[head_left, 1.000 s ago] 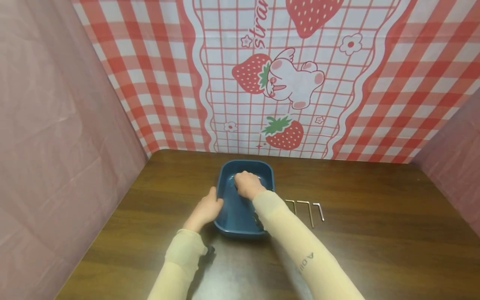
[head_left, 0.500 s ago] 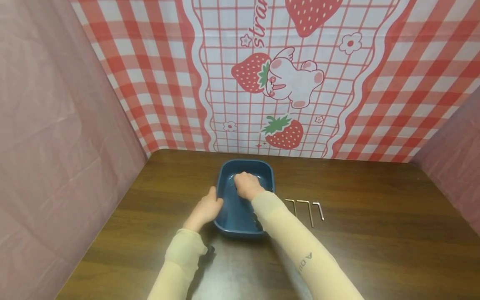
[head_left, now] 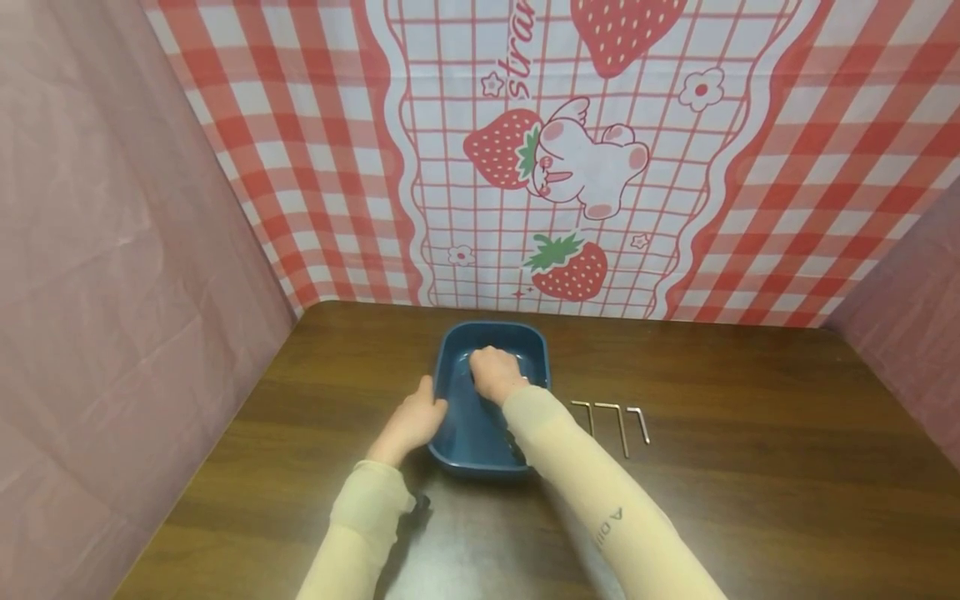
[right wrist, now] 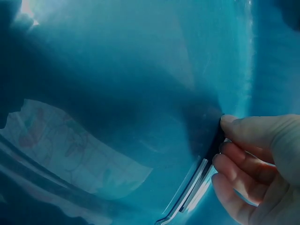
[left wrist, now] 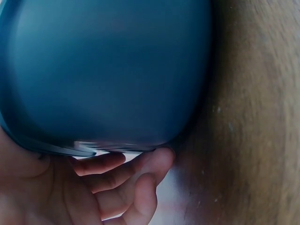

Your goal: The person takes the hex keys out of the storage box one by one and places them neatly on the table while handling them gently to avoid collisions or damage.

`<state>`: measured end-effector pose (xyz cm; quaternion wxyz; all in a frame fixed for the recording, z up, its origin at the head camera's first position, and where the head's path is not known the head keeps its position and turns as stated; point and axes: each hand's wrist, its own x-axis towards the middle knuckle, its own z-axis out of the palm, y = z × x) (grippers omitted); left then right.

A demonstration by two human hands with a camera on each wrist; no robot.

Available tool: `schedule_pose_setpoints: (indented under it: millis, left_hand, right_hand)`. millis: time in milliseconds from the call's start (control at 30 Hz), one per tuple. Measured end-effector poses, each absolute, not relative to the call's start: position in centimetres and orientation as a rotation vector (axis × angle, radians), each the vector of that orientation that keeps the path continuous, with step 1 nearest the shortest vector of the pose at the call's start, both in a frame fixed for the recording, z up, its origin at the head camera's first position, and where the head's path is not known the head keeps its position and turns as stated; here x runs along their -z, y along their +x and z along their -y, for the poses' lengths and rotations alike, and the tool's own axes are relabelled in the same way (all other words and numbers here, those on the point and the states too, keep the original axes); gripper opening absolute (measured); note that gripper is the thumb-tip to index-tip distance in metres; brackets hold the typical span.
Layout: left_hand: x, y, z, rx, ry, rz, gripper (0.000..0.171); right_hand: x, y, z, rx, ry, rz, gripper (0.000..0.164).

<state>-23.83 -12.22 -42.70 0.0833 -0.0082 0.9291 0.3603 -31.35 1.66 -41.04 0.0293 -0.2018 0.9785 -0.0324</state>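
Observation:
A blue plastic bin (head_left: 471, 446) stands on the table in the head view. At its left wall is my left hand (head_left: 411, 421), thumb over the rim and fingers bent along the outside, as the left wrist view shows (left wrist: 108, 192). My right hand (head_left: 497, 373) reaches down inside the bin. Seen from the right wrist, its thumb and fingers pinch a thin, dark part at the upper end of a hex key (right wrist: 194, 185), whose shiny bent end lies low on the bin's surface. Whether the dark part belongs to that same key is unclear. The head view hides it behind the hand.
Right of the bin, several metal hex keys lie in a row on the brown wooden table (head_left: 750, 467), among them a long one (head_left: 622, 429) and a short one (head_left: 640, 423). A strawberry-print cloth (head_left: 570, 267) hangs behind, pink curtains (head_left: 112, 333) at the sides.
Both hands stay in the same places, the left at the bin's wall and the right inside it. Only a slight shift of the whole head view shows.

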Motion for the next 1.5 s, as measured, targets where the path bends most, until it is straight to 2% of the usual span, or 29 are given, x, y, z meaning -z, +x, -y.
schedule_pose_setpoints:
  millis: [200,433,1500]
  left_hand:
    - [42.7,-23.8,12.1,-1.088,-0.023,-2.764,0.056]
    - [42.6,-24.1,12.1,-1.082,-0.014,-2.772,0.056]
    - [42.9,-24.1,12.3,-1.095,-0.008,-2.768,0.04]
  right_hand:
    - [41.0,-31.3,-1.8,0.076,-0.65,-3.011,0.002]
    - [40.3,-31.3,-1.7,0.079,-0.694,-2.94,0.013]
    - [38.3,-30.7,-1.7,0.289,-0.844,-2.899,0.009]
